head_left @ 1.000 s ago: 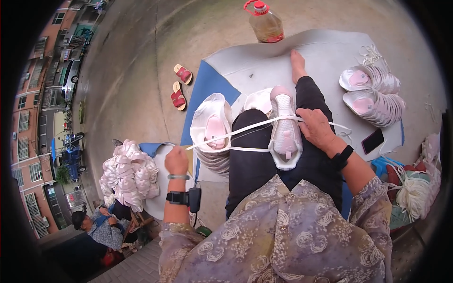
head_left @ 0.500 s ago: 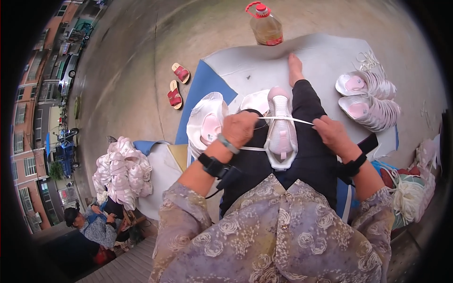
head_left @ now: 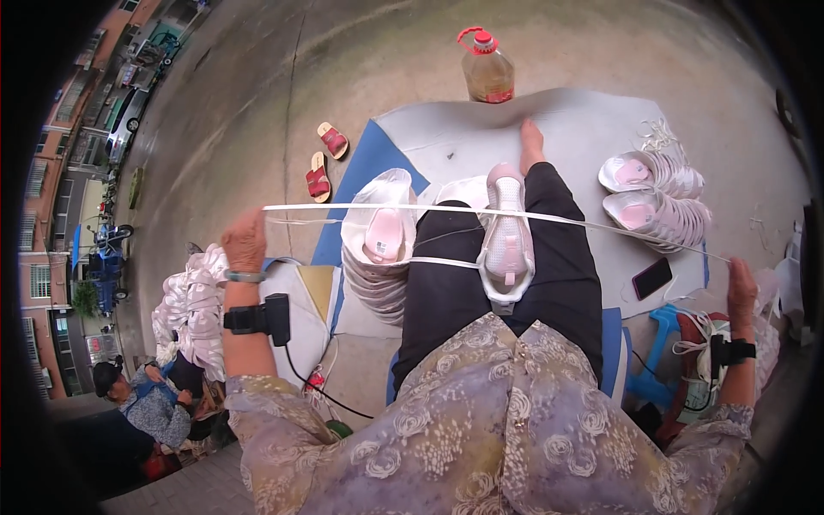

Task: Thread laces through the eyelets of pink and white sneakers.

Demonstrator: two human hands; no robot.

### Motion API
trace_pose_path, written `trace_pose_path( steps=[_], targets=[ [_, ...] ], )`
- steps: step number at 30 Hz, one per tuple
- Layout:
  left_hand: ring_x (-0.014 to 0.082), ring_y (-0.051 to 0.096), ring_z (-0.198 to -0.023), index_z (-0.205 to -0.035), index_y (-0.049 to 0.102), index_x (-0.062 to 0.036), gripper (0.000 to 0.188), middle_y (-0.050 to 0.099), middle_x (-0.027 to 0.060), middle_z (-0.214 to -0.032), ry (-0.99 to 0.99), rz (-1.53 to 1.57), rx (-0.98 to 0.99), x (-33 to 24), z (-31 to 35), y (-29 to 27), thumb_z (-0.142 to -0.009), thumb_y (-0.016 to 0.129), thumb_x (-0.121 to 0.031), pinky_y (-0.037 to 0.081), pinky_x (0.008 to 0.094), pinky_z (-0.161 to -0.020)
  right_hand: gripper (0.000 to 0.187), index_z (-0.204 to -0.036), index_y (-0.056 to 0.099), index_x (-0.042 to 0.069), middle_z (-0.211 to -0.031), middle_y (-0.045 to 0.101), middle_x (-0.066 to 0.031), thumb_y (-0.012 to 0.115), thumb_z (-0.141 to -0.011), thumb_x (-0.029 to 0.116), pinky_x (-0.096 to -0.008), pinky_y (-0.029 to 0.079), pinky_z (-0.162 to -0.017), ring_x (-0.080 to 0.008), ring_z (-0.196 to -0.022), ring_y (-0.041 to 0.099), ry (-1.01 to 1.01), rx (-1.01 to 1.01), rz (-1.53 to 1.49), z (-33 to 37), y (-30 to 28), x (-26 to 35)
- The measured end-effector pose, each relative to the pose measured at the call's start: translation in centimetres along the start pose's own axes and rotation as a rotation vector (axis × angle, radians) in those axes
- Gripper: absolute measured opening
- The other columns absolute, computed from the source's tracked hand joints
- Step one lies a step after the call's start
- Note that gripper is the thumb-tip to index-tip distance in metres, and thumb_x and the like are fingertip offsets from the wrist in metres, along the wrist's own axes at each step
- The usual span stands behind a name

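Observation:
A white-and-pink shoe upper (head_left: 505, 245) rests between my thighs, its heel end toward me. A long white shoelace (head_left: 343, 206) is stretched across it. My left hand (head_left: 246, 240) is closed on the lace's left end, far out to the left. Out to the right, my right hand (head_left: 742, 290) is closed on the thin other end. A second white lace piece (head_left: 446, 261) lies across my left thigh. Beside that thigh stands a stack of nested white uppers with pink insides (head_left: 384, 236).
More nested uppers (head_left: 657, 215) lie at the right on a grey-white sheet (head_left: 481, 129), near a dark phone (head_left: 652, 279). A red-capped bottle (head_left: 489, 75) stands beyond. Red sandals (head_left: 318, 178) are at left, above an upper pile (head_left: 193, 309). A person (head_left: 154, 403) sits lower left.
Both my hands have moved far apart, left and right, drawing the lace out long over the upper. The phone beside my right leg is now uncovered.

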State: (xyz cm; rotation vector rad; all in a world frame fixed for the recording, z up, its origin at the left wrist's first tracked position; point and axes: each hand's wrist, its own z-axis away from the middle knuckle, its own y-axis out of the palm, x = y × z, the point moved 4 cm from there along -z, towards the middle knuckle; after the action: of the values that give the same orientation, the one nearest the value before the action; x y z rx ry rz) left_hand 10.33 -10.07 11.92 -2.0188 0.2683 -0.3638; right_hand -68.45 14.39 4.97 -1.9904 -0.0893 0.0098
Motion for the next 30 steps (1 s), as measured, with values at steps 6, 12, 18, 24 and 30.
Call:
trace_pose_path(
  steps=[6,12,18,24,30],
  targets=[
    [0.0294,0.061,-0.079,-0.094,0.063,-0.007,0.018,0.063,0.0129,-0.087,-0.087,-0.105,-0.126,5.9,0.5,-4.9,-0.084,0.051,-0.016,0.048,0.0346,-0.068,0.027,-0.109,0.052,0.001,-0.098,0.057,-0.0183,0.048,-0.082,-0.001,-0.0383,0.046,-0.073,-0.0353,-0.088,0.056,0.042,0.096,0.344,5.0,-6.6,-10.4],
    [0.0279,0.062,-0.081,-0.098,0.063,-0.0061,0.019,0.064,0.0144,-0.091,-0.308,-0.16,-0.236,13.3,2.9,-9.4,-0.083,0.052,-0.013,0.048,0.0329,-0.071,0.03,-0.113,0.051,0.004,-0.105,0.057,-0.0173,0.048,-0.083,0.002,-0.0388,0.046,-0.074,-0.0348,-0.09,0.057,0.095,0.159,0.551,5.7,-10.9,-12.8],
    [0.0274,0.062,-0.081,-0.102,0.062,-0.0062,0.022,0.064,0.0159,-0.093,-0.39,-0.209,-0.241,16.3,5.1,-12.1,-0.083,0.052,-0.011,0.047,0.0322,-0.071,0.027,-0.11,0.052,0.004,-0.105,0.058,-0.0148,0.048,-0.084,0.003,-0.0384,0.047,-0.074,-0.0341,-0.089,0.057,0.155,0.181,0.553,3.7,-12.9,-12.5],
    [0.0274,0.062,-0.076,-0.103,0.062,-0.0064,0.025,0.064,0.0159,-0.087,-0.523,-0.29,-0.24,20.3,8.9,-14.7,-0.084,0.05,-0.017,0.047,0.0336,-0.069,0.023,-0.108,0.053,0.005,-0.1,0.06,-0.015,0.046,-0.086,0.007,-0.0395,0.047,-0.073,-0.0357,-0.087,0.057,0.163,0.186,0.543,2.4,-10.8,-12.4],
    [0.0194,0.059,-0.058,-0.088,0.063,-0.006,0.02,0.059,0.0115,-0.064,-0.83,0.039,-0.192,21.2,11.6,-10.6,-0.082,0.049,-0.02,0.047,0.0335,-0.056,0.014,-0.092,0.054,0.004,-0.078,0.062,-0.0138,0.044,-0.089,0.013,-0.0377,0.048,-0.057,-0.0319,-0.068,0.06,0.42,0.105,0.471,2.6,-7.2,-12.3]
  ],
)
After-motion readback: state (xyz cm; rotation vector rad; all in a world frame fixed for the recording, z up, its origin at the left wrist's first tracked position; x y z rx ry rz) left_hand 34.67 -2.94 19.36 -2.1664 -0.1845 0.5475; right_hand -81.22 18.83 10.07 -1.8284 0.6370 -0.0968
